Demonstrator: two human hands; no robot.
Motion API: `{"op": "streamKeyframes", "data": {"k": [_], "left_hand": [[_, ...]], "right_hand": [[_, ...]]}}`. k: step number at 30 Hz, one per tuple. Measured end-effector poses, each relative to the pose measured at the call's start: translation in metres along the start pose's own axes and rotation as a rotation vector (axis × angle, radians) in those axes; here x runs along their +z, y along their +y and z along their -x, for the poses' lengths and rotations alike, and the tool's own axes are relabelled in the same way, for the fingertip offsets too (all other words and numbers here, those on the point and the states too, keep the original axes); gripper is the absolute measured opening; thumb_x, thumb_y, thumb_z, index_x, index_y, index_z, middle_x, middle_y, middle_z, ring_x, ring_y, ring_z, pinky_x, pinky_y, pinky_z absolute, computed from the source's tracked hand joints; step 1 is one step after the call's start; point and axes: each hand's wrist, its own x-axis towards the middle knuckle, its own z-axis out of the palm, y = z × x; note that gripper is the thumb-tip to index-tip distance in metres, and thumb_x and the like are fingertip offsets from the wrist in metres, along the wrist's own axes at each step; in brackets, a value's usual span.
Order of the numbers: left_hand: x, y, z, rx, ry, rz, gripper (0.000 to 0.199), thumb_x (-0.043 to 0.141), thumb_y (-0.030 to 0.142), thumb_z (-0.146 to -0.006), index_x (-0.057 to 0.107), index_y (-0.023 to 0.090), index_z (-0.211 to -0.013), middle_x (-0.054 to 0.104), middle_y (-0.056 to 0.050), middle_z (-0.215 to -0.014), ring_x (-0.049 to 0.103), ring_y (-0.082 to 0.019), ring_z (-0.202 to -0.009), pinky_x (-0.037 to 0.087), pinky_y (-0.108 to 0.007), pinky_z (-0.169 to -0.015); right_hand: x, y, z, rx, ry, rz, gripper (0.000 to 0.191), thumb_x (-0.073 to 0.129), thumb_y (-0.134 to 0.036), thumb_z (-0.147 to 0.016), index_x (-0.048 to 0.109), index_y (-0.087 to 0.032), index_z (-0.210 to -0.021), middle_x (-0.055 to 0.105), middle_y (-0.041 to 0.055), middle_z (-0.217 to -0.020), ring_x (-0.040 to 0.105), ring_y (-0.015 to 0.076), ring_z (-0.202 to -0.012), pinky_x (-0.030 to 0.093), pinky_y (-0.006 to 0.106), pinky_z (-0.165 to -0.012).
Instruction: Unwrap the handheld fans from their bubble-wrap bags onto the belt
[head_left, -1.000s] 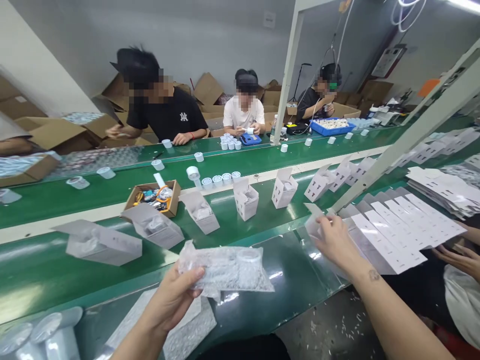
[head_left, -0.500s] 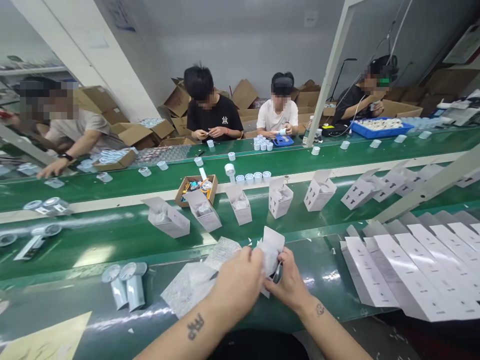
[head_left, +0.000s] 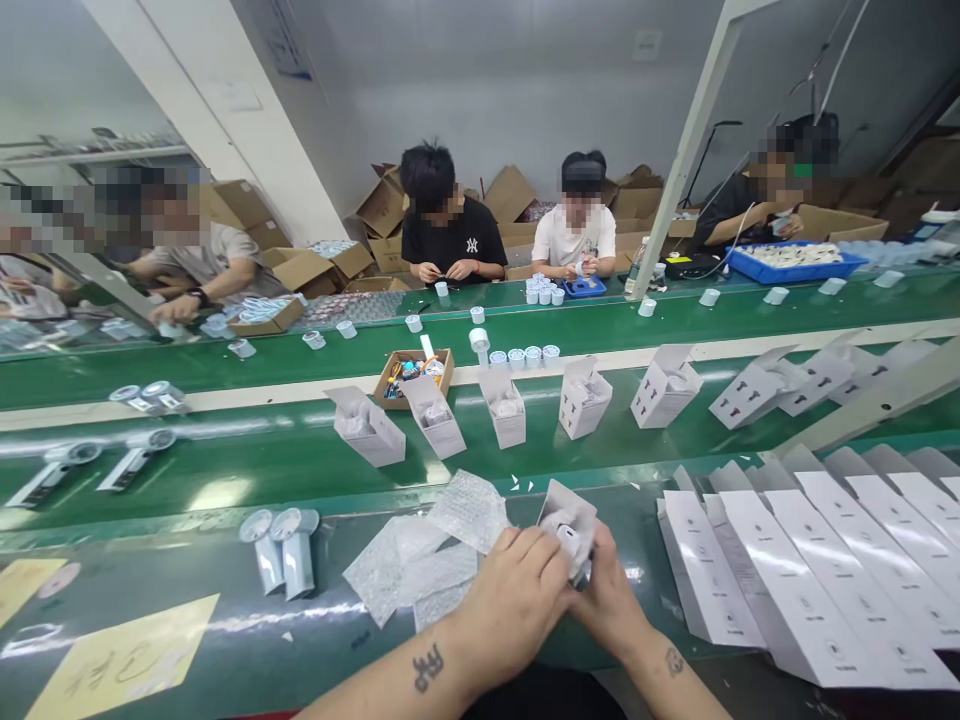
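An open white box point(head_left: 564, 505) with a wrapped whitish item in its mouth is held between my two hands, above the near green table edge. My left hand point(head_left: 517, 600) is closed at the box's left side, its fingers curled against the box and item. Around the right side of the box wraps my right hand point(head_left: 611, 595), its fingers partly hidden behind it. Bubble-wrap sheets point(head_left: 420, 555) lie spread just left of my hands. Farther left, two light-blue handheld devices point(head_left: 296, 560) rest side by side.
Filled open boxes point(head_left: 506, 405) line the green belt point(head_left: 262, 450). Flat-lying white boxes point(head_left: 795, 570) stand in a row at right. Beyond are a cardboard tray point(head_left: 448, 372), blue cups point(head_left: 532, 355) and several people working. A slanted metal post point(head_left: 862, 405) crosses the right side.
The view has shifted, and the belt devices at left show more fully. Both hands have tilted the box, and my left hand has come down against it.
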Motion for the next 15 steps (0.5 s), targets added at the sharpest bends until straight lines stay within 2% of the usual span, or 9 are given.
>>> {"op": "streamKeyframes", "data": {"k": [2, 4, 6, 8, 10, 11, 13, 15], "left_hand": [[0.017, -0.006, 0.012, 0.101, -0.044, -0.055, 0.029, 0.055, 0.037, -0.094, 0.056, 0.017, -0.115, 0.063, -0.01, -0.117, 0.056, -0.025, -0.11, 0.04, -0.042, -0.094], [0.033, -0.007, 0.012, 0.155, -0.074, -0.103, 0.026, 0.053, 0.031, -0.094, 0.055, 0.017, -0.116, 0.062, -0.01, -0.117, 0.055, -0.026, -0.112, 0.039, -0.044, -0.093], [0.043, -0.005, 0.007, 0.166, -0.081, -0.116, 0.018, 0.05, 0.024, -0.094, 0.056, 0.019, -0.11, 0.063, -0.008, -0.11, 0.057, -0.025, -0.103, 0.043, -0.041, -0.084], [0.044, -0.005, 0.005, 0.164, -0.093, -0.092, 0.011, 0.052, 0.024, -0.093, 0.058, 0.019, -0.1, 0.064, -0.006, -0.098, 0.059, -0.022, -0.089, 0.045, -0.035, -0.07], [0.03, -0.014, 0.016, 0.126, -0.106, -0.045, 0.008, 0.056, 0.025, -0.09, 0.059, 0.019, -0.093, 0.064, -0.005, -0.088, 0.059, -0.021, -0.08, 0.044, -0.032, -0.063], [0.017, -0.022, 0.027, 0.071, -0.094, -0.016, 0.006, 0.057, 0.023, -0.089, 0.06, 0.019, -0.09, 0.064, -0.005, -0.085, 0.059, -0.02, -0.079, 0.044, -0.031, -0.063], [-0.021, -0.045, 0.06, -0.122, -0.029, 0.062, 0.009, 0.054, 0.015, -0.087, 0.061, 0.019, -0.087, 0.064, -0.004, -0.084, 0.059, -0.019, -0.08, 0.045, -0.028, -0.066], [-0.065, -0.077, 0.101, -0.378, 0.055, 0.149, 0.021, 0.048, 0.007, -0.085, 0.063, 0.021, -0.085, 0.066, -0.004, -0.088, 0.06, -0.017, -0.083, 0.046, -0.026, -0.071]], "right_hand": [[-0.001, 0.001, 0.005, -0.004, -0.032, -0.01, 0.059, 0.071, -0.028, -0.074, 0.039, -0.024, -0.123, 0.055, 0.0143, -0.129, 0.063, 0.0309, -0.112, 0.057, 0.049, -0.089], [-0.003, -0.001, 0.008, -0.007, -0.105, -0.031, 0.053, 0.068, -0.023, -0.075, 0.04, -0.025, -0.12, 0.055, 0.0136, -0.13, 0.063, 0.0299, -0.113, 0.057, 0.048, -0.09], [-0.009, -0.007, 0.008, 0.003, -0.178, -0.042, 0.052, 0.064, -0.019, -0.076, 0.041, -0.026, -0.122, 0.055, 0.013, -0.13, 0.061, 0.0303, -0.117, 0.056, 0.049, -0.094], [-0.017, -0.016, 0.003, 0.01, -0.201, -0.065, 0.055, 0.064, -0.018, -0.077, 0.041, -0.029, -0.126, 0.054, 0.0126, -0.132, 0.058, 0.0323, -0.121, 0.053, 0.052, -0.097], [-0.026, -0.025, -0.003, 0.007, -0.206, -0.169, 0.062, 0.066, -0.019, -0.078, 0.038, -0.032, -0.132, 0.048, 0.0126, -0.139, 0.051, 0.0344, -0.128, 0.052, 0.054, -0.099], [-0.028, -0.028, -0.007, 0.021, -0.212, -0.247, 0.065, 0.066, -0.02, -0.079, 0.036, -0.034, -0.135, 0.043, 0.0125, -0.144, 0.048, 0.035, -0.132, 0.052, 0.054, -0.099], [-0.024, -0.031, -0.011, 0.13, -0.219, -0.373, 0.06, 0.062, -0.027, -0.086, 0.034, -0.036, -0.138, 0.036, 0.0124, -0.15, 0.049, 0.0344, -0.131, 0.054, 0.052, -0.098], [-0.003, -0.031, -0.014, 0.248, -0.252, -0.356, 0.049, 0.054, -0.034, -0.092, 0.039, -0.035, -0.138, 0.039, 0.0136, -0.149, 0.055, 0.0341, -0.125, 0.053, 0.053, -0.097]]}}
